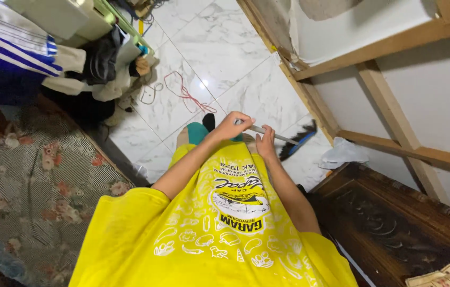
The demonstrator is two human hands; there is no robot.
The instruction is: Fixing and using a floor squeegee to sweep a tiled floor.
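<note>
Both my hands are clamped on the broom handle [267, 131], left hand [231, 126] high, right hand [265, 143] just below; its dark bristles [300, 140] rest on the white tile floor [225, 53] ahead. Sweeping left, I judge they could snag the red cord [185, 93].

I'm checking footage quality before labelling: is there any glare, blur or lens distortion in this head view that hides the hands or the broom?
Head view: a small glare spot on the white floor tiles; wide-angle bending at the wooden frame; left hand and right hand on the broom handle are sharp and evenly lit; the dark bristles slightly soft.
</note>
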